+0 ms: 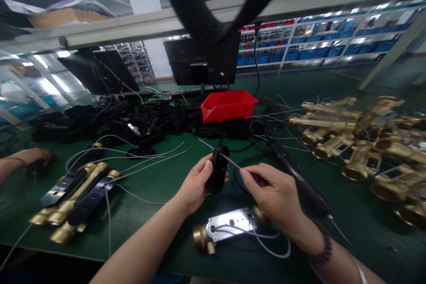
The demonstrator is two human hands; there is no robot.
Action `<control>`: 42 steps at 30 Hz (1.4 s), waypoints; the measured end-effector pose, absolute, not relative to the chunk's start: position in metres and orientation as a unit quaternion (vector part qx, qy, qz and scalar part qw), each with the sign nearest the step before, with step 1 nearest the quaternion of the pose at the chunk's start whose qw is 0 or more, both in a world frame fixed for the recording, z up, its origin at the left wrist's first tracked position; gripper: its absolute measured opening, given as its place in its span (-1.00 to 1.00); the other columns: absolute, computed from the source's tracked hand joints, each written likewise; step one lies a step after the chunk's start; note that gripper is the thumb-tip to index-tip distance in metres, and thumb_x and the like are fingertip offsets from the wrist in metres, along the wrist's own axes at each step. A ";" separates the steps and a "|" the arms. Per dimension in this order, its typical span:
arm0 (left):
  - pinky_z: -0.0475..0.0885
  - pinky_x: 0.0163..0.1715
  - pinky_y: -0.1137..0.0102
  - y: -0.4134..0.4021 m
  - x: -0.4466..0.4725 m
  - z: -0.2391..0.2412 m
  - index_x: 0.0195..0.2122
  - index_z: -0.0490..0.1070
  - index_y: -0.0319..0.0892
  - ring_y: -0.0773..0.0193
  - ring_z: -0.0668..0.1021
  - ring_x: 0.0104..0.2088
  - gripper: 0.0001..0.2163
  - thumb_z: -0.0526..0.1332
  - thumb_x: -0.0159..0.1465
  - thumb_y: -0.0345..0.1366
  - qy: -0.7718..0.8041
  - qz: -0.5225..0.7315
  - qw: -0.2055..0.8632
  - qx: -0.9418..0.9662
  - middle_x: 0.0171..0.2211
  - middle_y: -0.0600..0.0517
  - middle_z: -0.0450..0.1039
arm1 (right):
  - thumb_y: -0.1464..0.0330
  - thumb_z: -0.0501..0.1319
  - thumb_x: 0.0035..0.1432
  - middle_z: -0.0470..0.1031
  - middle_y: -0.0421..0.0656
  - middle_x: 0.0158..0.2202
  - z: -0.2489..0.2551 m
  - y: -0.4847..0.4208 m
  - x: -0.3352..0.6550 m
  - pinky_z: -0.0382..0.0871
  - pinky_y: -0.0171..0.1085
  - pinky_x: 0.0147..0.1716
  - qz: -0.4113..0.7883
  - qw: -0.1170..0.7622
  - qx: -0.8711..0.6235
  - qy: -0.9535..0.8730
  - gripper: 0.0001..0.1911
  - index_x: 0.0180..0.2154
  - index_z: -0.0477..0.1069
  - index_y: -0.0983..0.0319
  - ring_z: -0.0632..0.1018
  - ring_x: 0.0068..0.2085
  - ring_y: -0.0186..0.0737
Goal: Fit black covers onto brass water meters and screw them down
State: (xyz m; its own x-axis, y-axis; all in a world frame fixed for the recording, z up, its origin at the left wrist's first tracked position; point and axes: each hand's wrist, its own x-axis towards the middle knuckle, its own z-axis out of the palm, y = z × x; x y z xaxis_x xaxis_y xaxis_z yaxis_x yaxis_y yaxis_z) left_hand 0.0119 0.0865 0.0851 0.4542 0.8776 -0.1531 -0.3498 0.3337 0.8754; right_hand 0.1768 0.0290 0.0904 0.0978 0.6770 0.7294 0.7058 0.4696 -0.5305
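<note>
Left hand (195, 183) clasps black housing (217, 175); just beside, right hand (275, 190) pinches thin cable (233, 163); hard tugging might strain it.

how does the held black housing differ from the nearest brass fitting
The black housing is in the left hand; the brass fitting lies on the green table. The housing is dark, while the fitting is gold-toned with a silver plate. Thin wire shows at both.
</note>
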 end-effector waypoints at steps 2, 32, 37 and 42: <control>0.45 -0.34 0.40 0.086 0.013 0.084 -0.05 0.40 -0.18 0.26 0.56 -0.40 -0.42 0.39 -0.04 0.03 0.320 0.415 0.750 0.404 -0.32 -0.04 0.52 | 0.41 0.17 0.16 0.39 -0.24 -0.60 0.090 0.029 0.177 0.25 -0.39 -0.58 -0.010 0.531 -0.517 -0.671 -0.80 -0.50 0.43 0.26 0.38 -0.59 -0.38; 0.30 0.05 0.21 0.088 0.013 0.079 -0.04 0.47 -0.16 0.04 0.45 0.00 -0.67 0.24 0.16 -0.22 0.330 0.374 0.533 0.684 -0.02 -0.07 0.46 | 0.30 0.06 0.19 0.49 -0.17 -0.52 0.092 0.038 0.189 0.30 -0.31 -0.50 0.207 0.414 -0.593 -0.659 -0.72 -0.43 0.47 0.25 0.49 -0.49 -0.22; 0.23 0.11 0.21 0.086 0.013 0.081 -0.05 0.49 -0.12 0.07 0.43 0.03 -0.71 0.21 0.19 -0.31 0.305 0.347 0.463 0.756 -0.01 -0.08 0.46 | 0.38 0.06 0.18 0.48 -0.15 -0.52 0.091 0.039 0.193 0.32 -0.30 -0.48 0.165 0.395 -0.580 -0.693 -0.73 -0.52 0.41 0.25 0.48 -0.48 -0.22; 0.28 0.05 0.21 0.085 0.016 0.084 -0.13 0.52 -0.10 0.09 0.47 -0.07 -0.77 0.20 0.19 -0.31 0.323 0.348 0.400 0.784 -0.10 -0.06 0.50 | 0.32 0.12 0.18 0.54 -0.07 -0.24 0.098 0.039 0.198 0.40 -0.15 -0.17 0.076 0.467 -0.585 -0.659 -0.80 -0.26 0.50 0.24 0.53 -0.20 -0.10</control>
State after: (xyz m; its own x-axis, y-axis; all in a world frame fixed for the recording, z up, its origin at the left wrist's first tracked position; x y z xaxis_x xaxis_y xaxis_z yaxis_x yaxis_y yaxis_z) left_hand 0.0158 0.0851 0.0837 0.5496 0.7842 0.2879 0.2282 -0.4725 0.8513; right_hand 0.1981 0.0388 0.0979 0.1210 0.8415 0.5266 0.6995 0.3042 -0.6467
